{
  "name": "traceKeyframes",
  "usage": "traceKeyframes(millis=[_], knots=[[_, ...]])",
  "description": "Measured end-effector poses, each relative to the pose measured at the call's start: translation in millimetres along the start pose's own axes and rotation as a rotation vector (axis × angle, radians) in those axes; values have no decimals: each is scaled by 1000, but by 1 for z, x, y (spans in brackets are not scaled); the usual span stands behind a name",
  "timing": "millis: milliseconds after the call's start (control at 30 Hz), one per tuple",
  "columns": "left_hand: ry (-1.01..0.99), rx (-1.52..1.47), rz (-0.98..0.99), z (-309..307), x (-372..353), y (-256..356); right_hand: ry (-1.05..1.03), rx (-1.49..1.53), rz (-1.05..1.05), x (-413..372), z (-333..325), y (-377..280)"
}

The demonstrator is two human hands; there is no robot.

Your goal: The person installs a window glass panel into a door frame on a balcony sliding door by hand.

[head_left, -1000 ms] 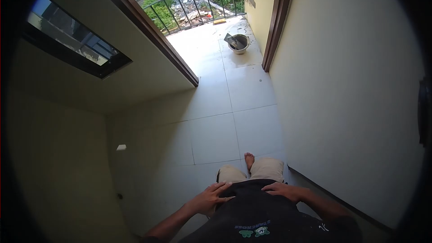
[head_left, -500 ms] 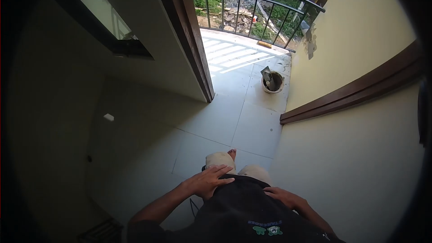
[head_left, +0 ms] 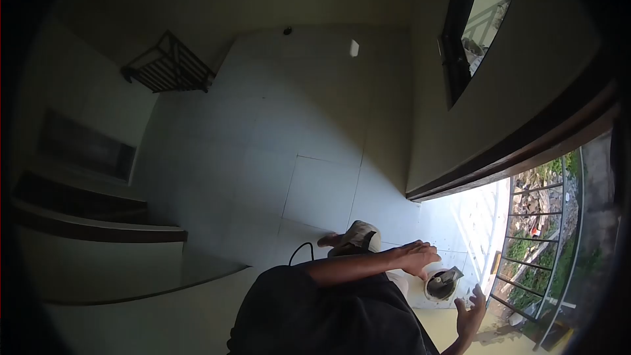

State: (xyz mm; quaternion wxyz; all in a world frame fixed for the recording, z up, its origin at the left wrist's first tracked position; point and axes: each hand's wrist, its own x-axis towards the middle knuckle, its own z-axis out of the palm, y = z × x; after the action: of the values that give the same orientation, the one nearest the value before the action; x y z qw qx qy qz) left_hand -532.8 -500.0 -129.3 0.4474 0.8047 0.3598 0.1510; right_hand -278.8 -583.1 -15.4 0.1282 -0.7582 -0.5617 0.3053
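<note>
Closest to me is the person's black shirt (head_left: 342,309), its cloth in folds and shadow; I can't read any lettering on it. The left hand (head_left: 419,258) reaches across, back upward and fingers a little bent; its palm side is hidden, so I can't tell whether that grip is released or clenched. The right hand (head_left: 470,317) is held out with fingers spread, its grip released. Below are a pale trouser knee (head_left: 358,231) and a bare foot (head_left: 327,240), with a thin black loop (head_left: 301,248) curving beside it.

Between the two hands, as I look down, a pale bucket (head_left: 442,298) stands on the tiled floor (head_left: 322,184), and a flat grey-bladed tool (head_left: 452,275) leans in it, its blade rising over the rim. Past them a brown door frame (head_left: 519,156) edges the opening to a dark metal railing (head_left: 526,263), with rubble (head_left: 536,200) and greenery beyond. Across the dim room, a dark slatted rack (head_left: 169,69) stands by the wall, and a small white patch (head_left: 354,48) shows on the floor.
</note>
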Motion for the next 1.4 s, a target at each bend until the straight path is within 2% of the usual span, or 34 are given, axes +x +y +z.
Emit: traceKeyframes(millis=[33, 100, 167, 267, 300, 367, 400, 467, 600, 733, 900, 967, 1067, 1233, 1400], knots=[[41, -3, -33, -3, 3, -3, 51, 48, -125, 41, -27, -3], [-14, -69, -264, -18, -6, -7, 146, -18, -411, 106, -77, -48], [-39, 121, -388, -37, -15, -11, 299, -80, -690, 153, -109, -102], [136, 126, -527, -40, -23, -31, 564, 1, -975, 196, -126, -182], [233, 124, -560, -44, -24, -28, 555, 6, -995, 209, -124, -195], [344, 33, -599, -55, -24, -24, 751, 92, -962, 230, -117, -214], [359, 29, -600, -54, -22, -28, 767, 123, -978, 230, -111, -227], [588, -75, -617, -44, -10, -40, 803, 232, -959, 238, -98, -237], [563, -48, -610, -40, 24, -59, 947, 266, -975, 237, -90, -254], [425, -46, -525, -47, 53, -84, 957, 289, -1010, 238, -85, -254], [392, -32, -525, -72, 65, -98, 958, 308, -1049, 242, -83, -255], [349, -13, -590, -72, 66, -109, 921, 362, -1039, 237, -83, -252], [429, -16, -601, -58, 68, -129, 949, 258, -1048, 237, -90, -250], [491, -55, -674, -37, 55, -134, 920, 254, -1059, 242, -85, -245], [441, -76, -762, -33, 42, -119, 945, 246, -1068, 241, -88, -247]])
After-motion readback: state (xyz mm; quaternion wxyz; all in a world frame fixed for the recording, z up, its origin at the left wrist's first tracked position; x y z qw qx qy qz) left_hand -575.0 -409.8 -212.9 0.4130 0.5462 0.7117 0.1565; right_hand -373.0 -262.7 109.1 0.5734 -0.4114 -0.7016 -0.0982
